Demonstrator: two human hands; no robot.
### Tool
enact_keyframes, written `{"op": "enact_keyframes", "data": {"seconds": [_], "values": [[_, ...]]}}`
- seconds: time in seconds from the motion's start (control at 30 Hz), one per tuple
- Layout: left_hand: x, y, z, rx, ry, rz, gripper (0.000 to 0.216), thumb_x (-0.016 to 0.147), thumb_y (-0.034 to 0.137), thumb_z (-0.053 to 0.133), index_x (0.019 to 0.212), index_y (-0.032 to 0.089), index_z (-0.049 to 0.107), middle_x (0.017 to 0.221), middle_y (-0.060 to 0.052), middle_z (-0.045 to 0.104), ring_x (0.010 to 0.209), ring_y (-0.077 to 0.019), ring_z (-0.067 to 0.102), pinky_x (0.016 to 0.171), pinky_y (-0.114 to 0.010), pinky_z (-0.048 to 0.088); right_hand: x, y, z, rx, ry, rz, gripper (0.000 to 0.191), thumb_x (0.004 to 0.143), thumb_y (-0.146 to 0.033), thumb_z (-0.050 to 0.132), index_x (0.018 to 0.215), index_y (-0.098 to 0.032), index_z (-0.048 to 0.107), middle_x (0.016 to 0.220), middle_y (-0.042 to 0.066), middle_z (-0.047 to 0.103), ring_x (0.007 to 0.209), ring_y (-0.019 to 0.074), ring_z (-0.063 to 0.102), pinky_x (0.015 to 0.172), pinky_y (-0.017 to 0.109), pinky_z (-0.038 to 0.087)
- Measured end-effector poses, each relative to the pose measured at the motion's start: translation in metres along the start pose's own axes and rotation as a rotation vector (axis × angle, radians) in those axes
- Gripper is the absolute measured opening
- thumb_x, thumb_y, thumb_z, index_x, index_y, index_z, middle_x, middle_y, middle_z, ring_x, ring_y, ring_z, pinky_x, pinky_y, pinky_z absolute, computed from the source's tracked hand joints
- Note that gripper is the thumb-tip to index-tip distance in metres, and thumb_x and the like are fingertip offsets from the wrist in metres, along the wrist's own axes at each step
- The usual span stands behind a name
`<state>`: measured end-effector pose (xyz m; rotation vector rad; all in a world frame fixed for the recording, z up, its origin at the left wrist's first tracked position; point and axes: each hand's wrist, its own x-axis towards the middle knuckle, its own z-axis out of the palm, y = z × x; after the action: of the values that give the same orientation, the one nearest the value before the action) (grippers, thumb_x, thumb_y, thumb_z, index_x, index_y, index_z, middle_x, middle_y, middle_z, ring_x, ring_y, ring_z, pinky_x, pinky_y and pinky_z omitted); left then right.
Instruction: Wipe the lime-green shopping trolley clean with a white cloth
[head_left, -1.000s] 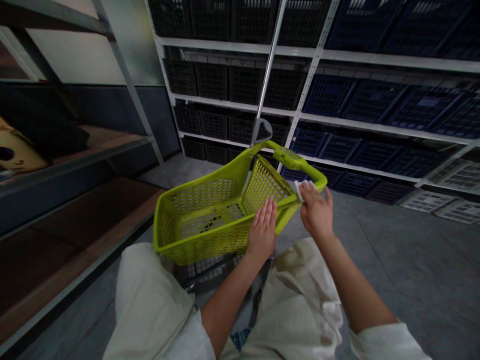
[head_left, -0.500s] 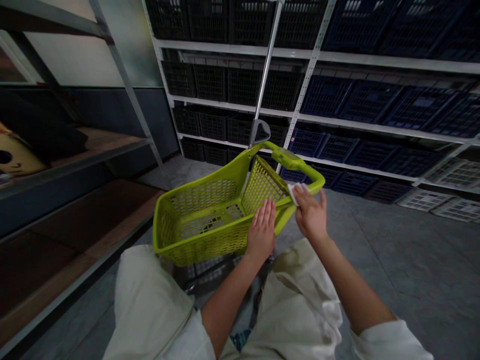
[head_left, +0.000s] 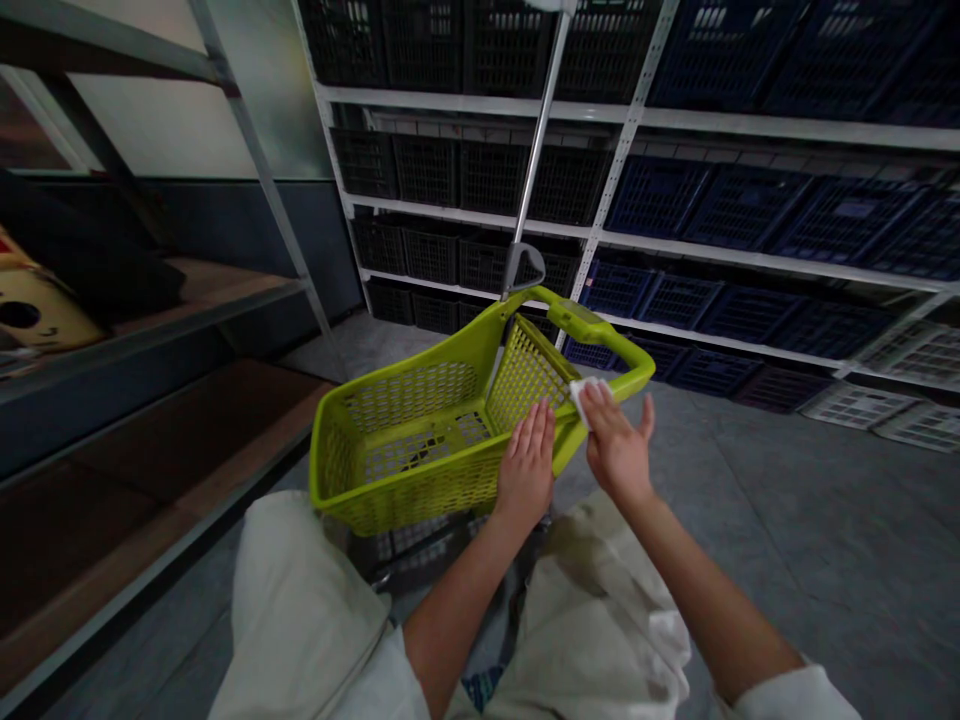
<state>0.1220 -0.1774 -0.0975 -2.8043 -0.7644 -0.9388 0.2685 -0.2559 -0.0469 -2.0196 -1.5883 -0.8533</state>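
Left hand (head_left: 527, 468) lay flat on near rim (head_left: 427, 482) of green shopping cart (head_left: 412, 508), grip open; right hand (head_left: 619, 452) gripped white cloth (head_left: 578, 394) against same rim, nearer handle (head_left: 592, 327).

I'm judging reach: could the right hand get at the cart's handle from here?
Probably yes: the right hand, with a white cloth under its fingers at the cart's rim, is close to the handle's near end, and nothing visible stands between them.
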Motion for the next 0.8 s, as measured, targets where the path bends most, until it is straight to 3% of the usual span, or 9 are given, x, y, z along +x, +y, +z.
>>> {"op": "enact_keyframes", "data": {"seconds": [0.07,0.13,0.3,0.4,0.5,0.57,0.63,0.73,0.8], "values": [[0.0,-0.001,-0.001,0.0,-0.001,-0.002,0.076,0.086,0.01,0.042,0.157,0.003,0.016,0.166,-0.014,0.015,0.154,-0.0238,0.012,0.124,-0.041,0.028,-0.006,-0.013,-0.001,0.039,-0.092,-0.13,0.061,0.087,-0.008,0.04,0.146,-0.024,0.047,0.146,0.008,0.057,0.14,0.0202,0.048,0.124,0.055,-0.003],[0.0,-0.002,-0.002,-0.006,-0.002,0.001,0.077,0.086,0.01,0.042,0.157,0.004,0.015,0.166,-0.014,0.015,0.155,-0.0231,0.012,0.123,-0.041,0.028,-0.003,0.001,-0.003,0.056,-0.107,-0.145,0.061,0.087,-0.008,0.04,0.145,-0.026,0.048,0.146,0.007,0.057,0.139,0.0195,0.05,0.124,0.054,-0.002],[0.0,-0.001,-0.001,-0.007,0.003,0.004,0.077,0.086,0.01,0.041,0.157,0.004,0.015,0.167,-0.014,0.015,0.155,-0.0236,0.011,0.124,-0.041,0.026,0.019,0.053,0.002,-0.007,0.098,0.195,0.057,0.086,-0.009,0.038,0.137,-0.026,0.057,0.136,0.009,0.065,0.132,0.0256,0.056,0.119,0.065,0.002],[0.0,0.001,0.001,-0.002,0.0,-0.002,0.075,0.087,0.01,0.041,0.157,0.003,0.016,0.167,-0.014,0.015,0.155,-0.0241,0.011,0.124,-0.04,0.025,0.014,0.023,0.006,-0.023,0.077,0.149,0.056,0.085,-0.009,0.041,0.138,-0.023,0.056,0.138,0.012,0.064,0.135,0.0264,0.054,0.121,0.063,0.002],[0.0,0.0,0.001,-0.001,0.005,-0.007,0.074,0.088,0.01,0.041,0.157,0.002,0.015,0.166,-0.014,0.017,0.155,-0.0234,0.011,0.124,-0.041,0.027,0.002,-0.016,0.003,0.035,-0.095,-0.11,0.062,0.085,-0.007,0.043,0.144,-0.023,0.05,0.146,0.009,0.057,0.139,0.0223,0.049,0.124,0.053,0.007],[-0.001,-0.001,0.001,-0.006,0.003,-0.004,0.075,0.088,0.011,0.042,0.157,0.002,0.014,0.166,-0.014,0.016,0.155,-0.023,0.01,0.125,-0.041,0.027,0.001,-0.014,-0.002,0.061,-0.146,-0.183,0.062,0.086,-0.008,0.042,0.145,-0.024,0.049,0.147,0.007,0.056,0.139,0.0213,0.049,0.125,0.052,0.004],[-0.001,-0.002,0.0,-0.013,-0.001,0.0,0.075,0.088,0.011,0.042,0.157,0.003,0.014,0.167,-0.014,0.015,0.155,-0.0228,0.01,0.125,-0.041,0.026,0.008,0.012,-0.005,0.055,-0.105,-0.123,0.058,0.087,-0.008,0.04,0.141,-0.025,0.052,0.143,0.006,0.06,0.135,0.0223,0.054,0.124,0.055,0.0],[-0.001,0.0,0.0,-0.011,-0.003,-0.002,0.075,0.088,0.012,0.041,0.157,0.003,0.015,0.167,-0.014,0.014,0.155,-0.0236,0.012,0.124,-0.041,0.027,0.022,0.054,-0.005,0.006,0.042,0.124,0.053,0.087,-0.01,0.038,0.134,-0.024,0.059,0.138,0.009,0.064,0.133,0.0263,0.056,0.121,0.06,0.001],[-0.001,0.001,0.0,-0.003,0.0,-0.005,0.074,0.088,0.012,0.041,0.157,0.002,0.016,0.167,-0.014,0.014,0.154,-0.0241,0.012,0.124,-0.041,0.026,0.024,0.055,-0.001,-0.019,0.097,0.208,0.053,0.087,-0.01,0.038,0.133,-0.022,0.06,0.138,0.011,0.064,0.134,0.028,0.055,0.12,0.063,0.004]]}}
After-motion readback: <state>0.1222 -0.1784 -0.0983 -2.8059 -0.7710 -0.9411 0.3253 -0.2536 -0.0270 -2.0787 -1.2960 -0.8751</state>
